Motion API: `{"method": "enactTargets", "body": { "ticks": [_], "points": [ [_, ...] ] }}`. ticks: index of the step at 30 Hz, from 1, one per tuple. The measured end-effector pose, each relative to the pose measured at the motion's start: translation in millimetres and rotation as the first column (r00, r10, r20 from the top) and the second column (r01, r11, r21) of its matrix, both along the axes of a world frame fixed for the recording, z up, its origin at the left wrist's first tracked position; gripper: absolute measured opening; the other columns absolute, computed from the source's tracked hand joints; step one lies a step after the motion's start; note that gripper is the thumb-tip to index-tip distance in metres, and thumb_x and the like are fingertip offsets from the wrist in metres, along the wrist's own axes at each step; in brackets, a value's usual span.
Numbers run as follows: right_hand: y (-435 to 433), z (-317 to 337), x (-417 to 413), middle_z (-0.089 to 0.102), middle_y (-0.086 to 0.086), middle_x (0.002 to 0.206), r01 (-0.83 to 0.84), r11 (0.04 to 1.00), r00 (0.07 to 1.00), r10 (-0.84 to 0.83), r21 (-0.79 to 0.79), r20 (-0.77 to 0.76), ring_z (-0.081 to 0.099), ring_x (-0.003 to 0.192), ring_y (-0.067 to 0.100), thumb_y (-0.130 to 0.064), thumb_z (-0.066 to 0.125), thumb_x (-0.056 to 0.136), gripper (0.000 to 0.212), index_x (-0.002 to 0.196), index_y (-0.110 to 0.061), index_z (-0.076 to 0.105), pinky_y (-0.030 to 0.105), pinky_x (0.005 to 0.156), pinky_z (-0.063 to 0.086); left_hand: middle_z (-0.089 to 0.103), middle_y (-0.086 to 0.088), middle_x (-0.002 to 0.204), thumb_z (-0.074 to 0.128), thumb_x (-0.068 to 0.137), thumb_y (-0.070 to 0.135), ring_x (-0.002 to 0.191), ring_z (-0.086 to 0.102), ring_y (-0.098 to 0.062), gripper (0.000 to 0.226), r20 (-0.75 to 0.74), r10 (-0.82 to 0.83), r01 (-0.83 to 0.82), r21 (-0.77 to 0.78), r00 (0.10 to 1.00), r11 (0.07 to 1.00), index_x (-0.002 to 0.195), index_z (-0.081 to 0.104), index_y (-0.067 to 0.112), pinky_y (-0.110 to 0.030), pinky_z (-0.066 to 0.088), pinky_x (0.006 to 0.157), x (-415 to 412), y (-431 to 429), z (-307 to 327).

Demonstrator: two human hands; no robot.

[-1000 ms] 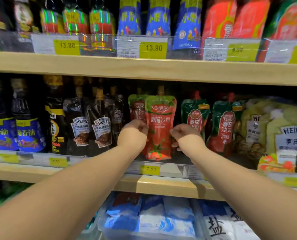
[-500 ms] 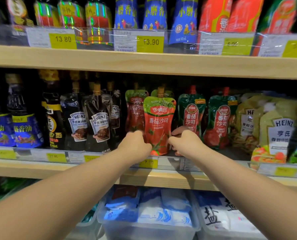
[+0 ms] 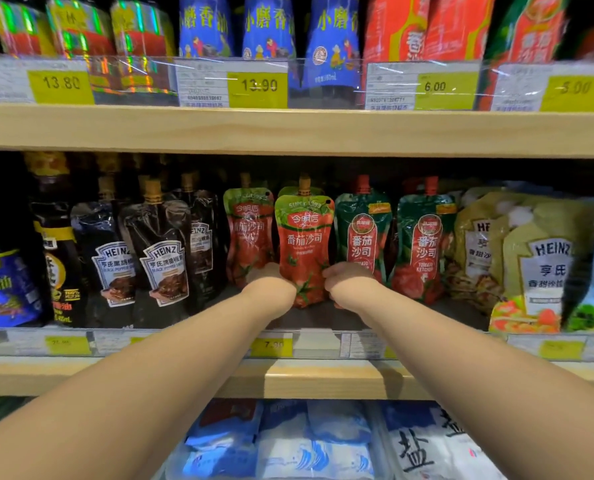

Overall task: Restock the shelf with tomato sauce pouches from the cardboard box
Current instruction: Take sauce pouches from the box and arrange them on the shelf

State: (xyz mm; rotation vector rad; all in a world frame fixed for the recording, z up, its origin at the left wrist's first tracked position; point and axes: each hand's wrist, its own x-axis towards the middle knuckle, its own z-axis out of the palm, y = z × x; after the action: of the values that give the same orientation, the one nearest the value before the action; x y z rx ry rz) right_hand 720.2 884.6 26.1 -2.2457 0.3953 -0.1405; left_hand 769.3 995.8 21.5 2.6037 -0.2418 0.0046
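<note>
A red tomato sauce pouch [image 3: 304, 244] with a green top and gold cap stands upright on the middle shelf [image 3: 323, 379]. My left hand [image 3: 271, 282] grips its lower left edge and my right hand [image 3: 346, 280] grips its lower right edge. Another like pouch [image 3: 247, 233] stands just left and further back, and a third peeks out behind the held one. The cardboard box is out of view.
Green-topped ketchup pouches [image 3: 363, 233] stand to the right, then yellow Heinz pouches [image 3: 545, 268]. Dark Heinz pepper sauce pouches [image 3: 164, 261] and bottles stand to the left. Above is a shelf of bottles behind price tags [image 3: 257, 86]. Salt bags [image 3: 309, 445] lie below.
Both hands have pushed the pouch deeper onto the shelf and slid down to its lower edges. The camera has moved closer.
</note>
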Motion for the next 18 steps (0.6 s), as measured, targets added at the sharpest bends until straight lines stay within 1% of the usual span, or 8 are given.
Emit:
{"method": "enactTargets", "body": {
  "ticks": [3, 6, 9, 11, 12, 14, 17, 18],
  "points": [
    [3, 0, 11, 0.059, 0.016, 0.126, 0.056, 0.997, 0.995, -0.06, -0.055, -0.076, 0.056, 0.116, 0.035, -0.01, 0.047, 0.091, 0.034, 0.122, -0.002, 0.058, 0.043, 0.099, 0.048, 0.055, -0.014, 0.133, 0.047, 0.092, 0.018, 0.123, 0.05, -0.032, 0.036, 0.037, 0.015, -0.014, -0.018, 0.999, 1.0, 0.125, 0.055, 0.009, -0.03, 0.04, 0.098, 3, 1, -2],
    [6, -1, 15, 0.063, 0.014, 0.111, 0.065, 0.986, 0.993, -0.079, -0.151, -0.091, 0.06, 0.109, 0.034, -0.017, 0.049, 0.09, 0.031, 0.115, -0.004, 0.062, 0.041, 0.093, 0.052, 0.052, -0.014, 0.135, 0.049, 0.09, 0.016, 0.123, 0.05, -0.032, 0.038, 0.044, -0.023, 0.027, -0.077, 0.999, 0.997, 0.127, 0.053, 0.01, -0.031, 0.04, 0.098, -1, 5, -4],
    [16, 2, 8, 0.066, 0.015, 0.111, 0.065, 0.983, 0.998, -0.065, -0.17, 0.002, 0.063, 0.105, 0.033, -0.018, 0.048, 0.09, 0.028, 0.107, -0.005, 0.065, 0.043, 0.092, 0.053, 0.052, -0.016, 0.133, 0.052, 0.084, 0.006, 0.122, 0.05, -0.031, 0.045, 0.079, 0.018, 0.008, -0.312, 0.997, 0.95, 0.129, 0.05, 0.008, -0.031, 0.041, 0.1, -5, 20, -5],
    [29, 2, -2, 0.068, 0.008, 0.093, 0.068, 0.997, 0.984, -0.063, -0.023, 0.169, 0.064, 0.09, 0.029, -0.019, 0.05, 0.087, 0.018, 0.09, -0.013, 0.068, 0.043, 0.084, 0.056, 0.054, -0.014, 0.131, 0.05, 0.081, 0.001, 0.119, 0.052, -0.029, 0.046, 0.167, 0.048, 0.038, -0.477, 0.985, 0.878, 0.126, 0.053, 0.011, -0.03, 0.042, 0.102, -11, 36, -3],
    [38, 1, -9, 0.065, 0.002, 0.083, 0.044, 0.996, 0.963, -0.061, 0.073, 0.262, 0.063, 0.08, 0.023, -0.02, 0.053, 0.085, 0.013, 0.081, -0.021, 0.066, 0.04, 0.075, 0.058, 0.055, -0.012, 0.129, 0.048, 0.08, 0.0, 0.116, 0.054, -0.027, 0.045, 0.212, 0.072, 0.055, -0.538, 0.975, 0.841, 0.122, 0.056, 0.013, -0.032, 0.043, 0.102, -16, 46, -3],
    [58, -2, -26, 0.062, -0.006, 0.076, -0.005, 0.985, 0.925, -0.06, 0.171, 0.375, 0.059, 0.068, 0.014, -0.025, 0.057, 0.084, 0.008, 0.079, -0.029, 0.061, 0.033, 0.06, 0.056, 0.056, -0.004, 0.122, 0.044, 0.079, -0.001, 0.108, 0.058, -0.02, 0.043, 0.288, 0.138, 0.079, -0.631, 0.948, 0.772, 0.113, 0.059, 0.019, -0.033, 0.047, 0.096, -28, 65, -5],
    [103, -17, -48, 0.063, -0.011, 0.071, -0.097, 0.984, 0.913, 0.028, 0.148, 0.408, 0.061, 0.066, 0.012, -0.031, 0.058, 0.083, 0.011, 0.072, -0.033, 0.059, 0.029, 0.06, 0.05, 0.057, 0.002, 0.112, 0.047, 0.08, 0.001, 0.083, 0.054, 0.003, 0.035, 0.342, 0.276, 0.055, -0.71, 0.898, 0.702, 0.099, 0.055, 0.029, -0.009, 0.039, 0.078, -59, 107, -27],
    [120, -23, -55, 0.063, -0.009, 0.07, -0.115, 0.98, 0.913, 0.04, 0.162, 0.406, 0.062, 0.067, 0.014, -0.032, 0.058, 0.082, 0.012, 0.07, -0.032, 0.059, 0.03, 0.062, 0.049, 0.057, 0.004, 0.11, 0.047, 0.079, 0.001, 0.08, 0.051, 0.006, 0.034, 0.339, 0.317, 0.039, -0.735, 0.886, 0.677, 0.097, 0.054, 0.03, -0.002, 0.036, 0.073, -69, 122, -40]
  ]
}}
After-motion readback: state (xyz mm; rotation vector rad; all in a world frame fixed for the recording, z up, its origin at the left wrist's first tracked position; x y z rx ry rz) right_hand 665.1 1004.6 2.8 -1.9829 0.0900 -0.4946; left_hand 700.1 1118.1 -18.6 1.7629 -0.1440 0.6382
